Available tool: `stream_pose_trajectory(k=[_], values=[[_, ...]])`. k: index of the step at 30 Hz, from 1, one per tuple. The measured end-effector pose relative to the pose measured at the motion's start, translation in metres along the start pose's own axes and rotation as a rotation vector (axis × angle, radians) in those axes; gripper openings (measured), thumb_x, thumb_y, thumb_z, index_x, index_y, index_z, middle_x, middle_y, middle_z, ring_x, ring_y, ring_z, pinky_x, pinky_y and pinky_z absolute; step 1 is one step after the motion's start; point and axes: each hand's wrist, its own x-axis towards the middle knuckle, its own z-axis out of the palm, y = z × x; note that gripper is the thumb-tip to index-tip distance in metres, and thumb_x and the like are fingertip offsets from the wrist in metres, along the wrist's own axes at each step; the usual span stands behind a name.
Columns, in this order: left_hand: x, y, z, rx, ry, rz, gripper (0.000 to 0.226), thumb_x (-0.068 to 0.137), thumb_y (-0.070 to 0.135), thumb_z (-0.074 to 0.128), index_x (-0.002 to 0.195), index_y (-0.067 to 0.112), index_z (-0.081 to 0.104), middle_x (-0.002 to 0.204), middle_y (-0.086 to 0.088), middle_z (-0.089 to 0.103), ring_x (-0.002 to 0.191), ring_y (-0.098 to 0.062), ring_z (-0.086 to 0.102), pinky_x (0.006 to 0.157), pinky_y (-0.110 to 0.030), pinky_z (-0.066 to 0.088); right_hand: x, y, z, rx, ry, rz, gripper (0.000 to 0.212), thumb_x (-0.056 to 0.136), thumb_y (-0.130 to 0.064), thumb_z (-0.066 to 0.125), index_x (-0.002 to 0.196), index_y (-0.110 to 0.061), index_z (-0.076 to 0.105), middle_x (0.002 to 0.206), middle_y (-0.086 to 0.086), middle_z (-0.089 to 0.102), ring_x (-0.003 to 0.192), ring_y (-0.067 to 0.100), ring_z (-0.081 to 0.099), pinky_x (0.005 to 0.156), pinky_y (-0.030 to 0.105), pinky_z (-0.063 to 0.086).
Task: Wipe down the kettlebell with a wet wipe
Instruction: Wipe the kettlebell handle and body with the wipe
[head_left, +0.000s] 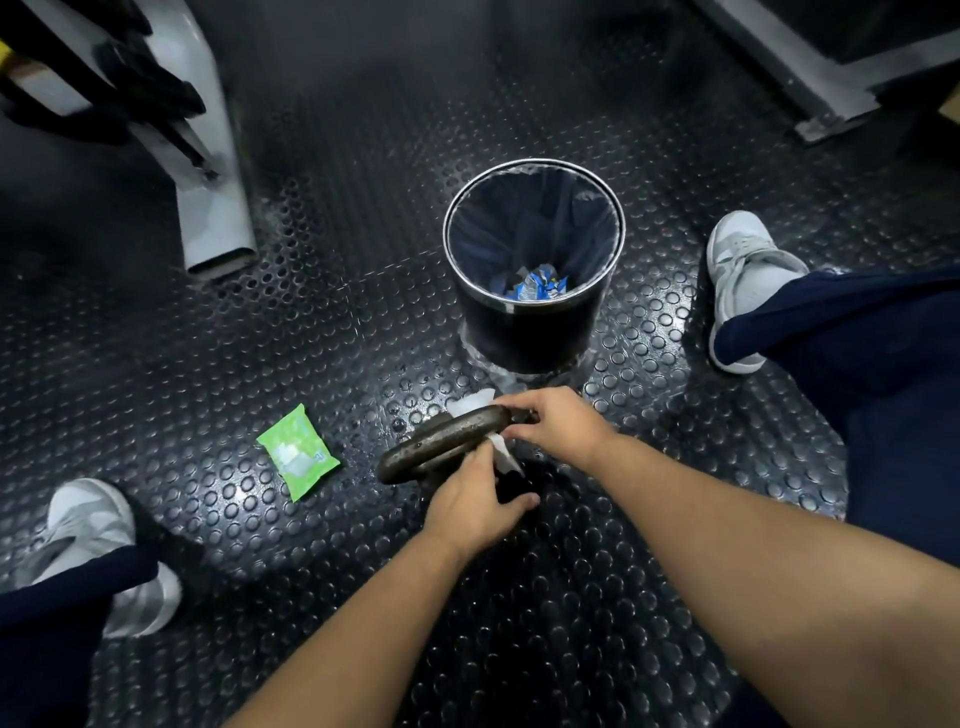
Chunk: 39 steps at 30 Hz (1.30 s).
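Right hand (556, 421): we clamp the white wet wipe (505, 453) round the handle of the dark iron kettlebell (441, 444).
Left hand (478, 501): we grip that handle just beside it.

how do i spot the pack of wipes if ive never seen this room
Find the round black bin on the studded floor, then the kettlebell on its near side. Left of the kettlebell lies the pack of wipes, flat on the floor: the only bright green thing there.
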Motion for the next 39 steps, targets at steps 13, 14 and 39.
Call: stream_pose_trajectory(k=[13, 14, 39], values=[[0.012, 0.008, -0.01, 0.0, -0.116, -0.041, 0.082, 0.077, 0.064, 0.076, 0.141, 0.023, 0.045, 0.133, 0.001, 0.062, 0.121, -0.019, 0.061, 0.102, -0.036, 0.049, 0.001, -0.001, -0.001, -0.009, 0.002, 0.003, 0.047, 0.083, -0.028, 0.083, 0.127, -0.04, 0.071, 0.112, -0.014, 0.077, 0.095, 0.0, 0.067, 0.094, 0.024, 0.052], [0.007, 0.003, -0.01, -0.139, -0.105, -0.031, 0.074, 0.077, 0.063, 0.077, 0.137, 0.03, 0.048, 0.127, 0.006, 0.065, 0.113, -0.014, 0.064, 0.1, -0.036, 0.051, 0.001, -0.002, -0.001, 0.0, -0.005, 0.007, 0.047, 0.083, -0.027, 0.083, 0.127, -0.04, 0.071, 0.112, -0.014, 0.077, 0.096, -0.001, 0.068, 0.095, 0.025, 0.052], [0.001, 0.01, -0.005, -0.143, -0.095, -0.118, 0.062, 0.078, 0.057, 0.073, 0.131, 0.035, 0.05, 0.123, 0.008, 0.06, 0.109, -0.018, 0.065, 0.093, -0.037, 0.054, 0.0, -0.003, 0.001, 0.008, -0.012, 0.01, 0.048, 0.083, -0.026, 0.082, 0.127, -0.04, 0.071, 0.104, -0.02, 0.076, 0.094, -0.006, 0.067, 0.097, 0.025, 0.053]])
